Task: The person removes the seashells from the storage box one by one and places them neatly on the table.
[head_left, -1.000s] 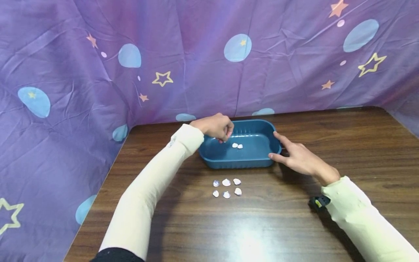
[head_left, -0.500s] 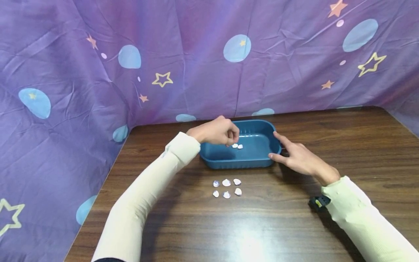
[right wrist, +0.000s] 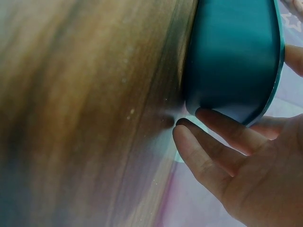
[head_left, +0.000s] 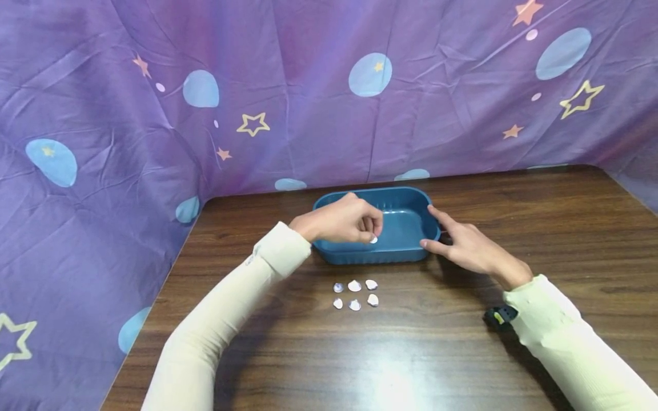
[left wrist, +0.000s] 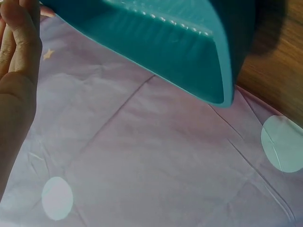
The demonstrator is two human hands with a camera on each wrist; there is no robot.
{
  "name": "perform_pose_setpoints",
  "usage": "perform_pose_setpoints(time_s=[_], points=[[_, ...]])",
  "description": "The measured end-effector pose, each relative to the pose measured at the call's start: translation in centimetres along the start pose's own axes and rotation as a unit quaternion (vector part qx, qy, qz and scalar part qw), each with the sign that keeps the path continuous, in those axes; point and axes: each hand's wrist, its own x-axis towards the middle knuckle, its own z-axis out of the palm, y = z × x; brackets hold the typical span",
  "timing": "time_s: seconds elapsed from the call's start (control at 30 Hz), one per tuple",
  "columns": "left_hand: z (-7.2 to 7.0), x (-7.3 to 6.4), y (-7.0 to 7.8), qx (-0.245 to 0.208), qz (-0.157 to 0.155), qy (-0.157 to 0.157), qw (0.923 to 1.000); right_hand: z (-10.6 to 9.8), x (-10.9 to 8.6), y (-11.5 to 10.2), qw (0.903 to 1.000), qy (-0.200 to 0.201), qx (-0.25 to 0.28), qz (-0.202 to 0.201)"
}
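Left hand [head_left: 341,220] pinches a shell [head_left: 373,240] over the blue tray [head_left: 406,251]; right hand's [head_left: 475,248] grip spread against it, six shells [head_left: 354,294] nearby.

The tray [head_left: 406,251] sits at 12 o'clock on the table [head_left: 540,228], backed by the cloth [head_left: 308,85]. Six shells [head_left: 354,294] lie in two rows at its 6 o'clock. A small device [head_left: 498,315] lies at the shells' 3 o'clock.

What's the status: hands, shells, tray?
Left hand pinching one shell over the tray. Right hand open, steadying the tray's right end. Six shells on the table, nothing in the way.
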Motion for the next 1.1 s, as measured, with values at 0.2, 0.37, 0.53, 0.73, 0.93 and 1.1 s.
perform_pose_setpoints(time_s=[0.2,0.37,0.53,0.73,0.93,1.1], points=[[0.8,-0.9,0.5,0.012,0.017,0.000,0.9998,0.0,0.0,0.0,1.0000,-0.001,-0.003,0.002],[1.7,-1.5,0.4,0.020,0.041,0.024,0.9987,0.1,-0.1,-0.1,1.0000,-0.005,0.001,0.002],[2.4,-1.8,0.5,0.026,0.067,0.045,0.9964,0.0,-0.1,-0.1,1.0000,-0.003,0.002,0.002],[3.2,-2.1,0.9,0.025,0.078,0.043,0.9957,0.0,0.0,0.0,1.0000,0.000,0.002,0.004],[4.4,-2.1,1.5,0.022,0.080,0.033,0.9960,-0.1,0.1,0.0,1.0000,0.002,0.001,0.002],[5.7,-1.9,1.9,0.051,0.078,0.024,0.9954,0.0,0.1,0.0,1.0000,0.001,0.006,0.001]])
